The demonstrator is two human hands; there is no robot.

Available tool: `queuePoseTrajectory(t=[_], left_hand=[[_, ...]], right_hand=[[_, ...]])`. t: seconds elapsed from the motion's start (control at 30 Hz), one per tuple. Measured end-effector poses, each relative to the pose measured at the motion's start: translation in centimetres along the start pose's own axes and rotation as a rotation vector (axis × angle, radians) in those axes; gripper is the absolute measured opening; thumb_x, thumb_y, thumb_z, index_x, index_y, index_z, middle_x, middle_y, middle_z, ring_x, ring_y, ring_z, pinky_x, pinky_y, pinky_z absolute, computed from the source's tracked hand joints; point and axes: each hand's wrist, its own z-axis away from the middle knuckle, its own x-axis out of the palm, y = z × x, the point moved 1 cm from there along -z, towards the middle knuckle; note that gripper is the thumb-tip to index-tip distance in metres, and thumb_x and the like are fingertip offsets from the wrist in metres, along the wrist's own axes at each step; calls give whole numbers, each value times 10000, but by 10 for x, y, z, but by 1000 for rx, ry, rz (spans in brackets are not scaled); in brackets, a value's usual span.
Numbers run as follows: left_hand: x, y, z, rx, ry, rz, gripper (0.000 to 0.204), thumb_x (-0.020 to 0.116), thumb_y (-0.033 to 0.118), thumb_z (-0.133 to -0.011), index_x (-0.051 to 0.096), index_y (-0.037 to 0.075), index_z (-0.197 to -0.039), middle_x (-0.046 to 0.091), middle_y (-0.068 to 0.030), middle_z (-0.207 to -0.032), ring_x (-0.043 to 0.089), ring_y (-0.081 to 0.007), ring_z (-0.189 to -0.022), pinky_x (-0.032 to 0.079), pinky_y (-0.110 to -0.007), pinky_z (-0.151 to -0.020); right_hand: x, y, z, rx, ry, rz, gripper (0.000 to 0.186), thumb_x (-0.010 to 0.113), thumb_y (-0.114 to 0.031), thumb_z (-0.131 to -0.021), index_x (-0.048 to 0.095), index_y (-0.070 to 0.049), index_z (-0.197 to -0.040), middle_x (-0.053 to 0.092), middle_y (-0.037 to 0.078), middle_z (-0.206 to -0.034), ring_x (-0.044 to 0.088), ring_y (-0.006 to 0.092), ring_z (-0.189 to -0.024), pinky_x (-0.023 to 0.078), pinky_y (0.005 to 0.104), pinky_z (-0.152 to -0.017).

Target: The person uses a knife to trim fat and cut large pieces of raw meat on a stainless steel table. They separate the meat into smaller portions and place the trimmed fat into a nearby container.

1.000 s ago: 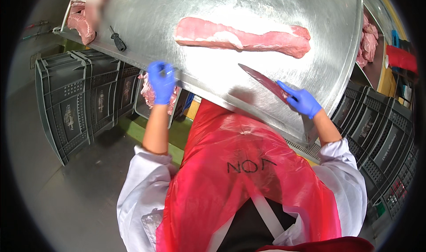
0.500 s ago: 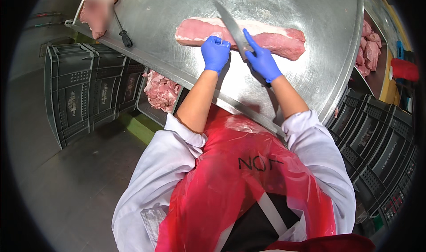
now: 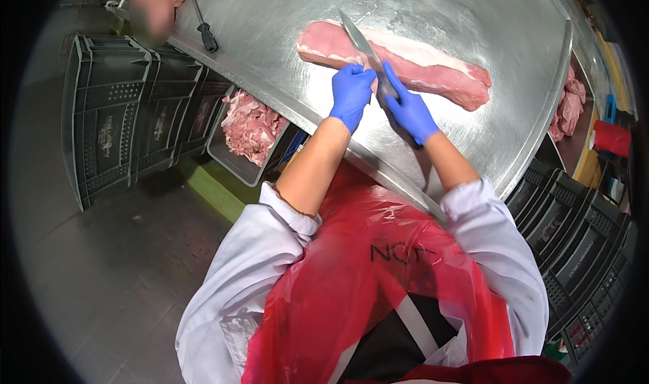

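A long pork loin (image 3: 433,69), pink with a pale fat band, lies across the steel worktable (image 3: 473,26). My left hand (image 3: 352,94), in a blue glove, is closed at the loin's near edge. Between its fingers and the meat a small pinkish strip (image 3: 371,66) is pinched. My right hand (image 3: 410,110), also blue-gloved, is closed round the handle of a knife (image 3: 359,38), with one finger stretched toward the blade. The blade lies over the loin's left part, its tip pointing to the far side. The handle is mostly hidden under my hand.
A sharpening steel with a dark handle (image 3: 207,39) lies by the table's left edge, near more meat (image 3: 153,9). A grey crate of trimmings (image 3: 251,127) stands below that edge. Dark crates (image 3: 111,120) are stacked at left, others (image 3: 574,242) at right. Meat pieces (image 3: 570,107) fill a right-hand container.
The whole view has shifted, with table and loin now turned slightly. Both hands stay at the loin, and a strip of meat now shows between my left fingers and the blade.
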Motion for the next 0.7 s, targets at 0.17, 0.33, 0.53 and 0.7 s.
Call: queuePoseTrajectory(t=[0.17, 0.33, 0.53, 0.7], left_hand=[[-14, -16, -1, -8, -120, 280, 72, 677, 48, -894, 668, -8, -937, 634, -28, -804, 598, -103, -697, 485, -259, -628], [-13, 3, 14, -50, -221, 327, 133, 634, 49, -952, 664, -21, -1061, 665, -45, -898, 627, -105, -792, 507, -244, -718], [-32, 33, 15, -160, -278, 411, 50, 638, 42, -934, 629, 4, -965, 624, -26, -868, 577, -88, -740, 485, -245, -697], [-37, 61, 19, -89, -395, 448, 47, 664, 12, -905, 628, 21, -878, 617, -15, -852, 581, -76, -758, 477, -238, -675]], right_hand=[[4, 7, 19, 59, -65, 95, 729, 556, -225, -991, 233, -286, -1642, 717, 259, -997, 714, 427, -916, 539, 471, -820], [38, -31, -54, -75, 29, 94, 695, 585, -244, -983, 299, -170, -1612, 705, 282, -964, 697, 440, -829, 542, 451, -743], [55, -22, -10, 284, -145, -13, 547, 536, -273, -1026, 439, -70, -1524, 732, 167, -980, 712, 232, -846, 556, 372, -777], [85, -76, -102, 299, -74, -500, 521, 492, -209, -1043, 430, -55, -1536, 708, 140, -1153, 685, 180, -987, 543, 324, -851]])
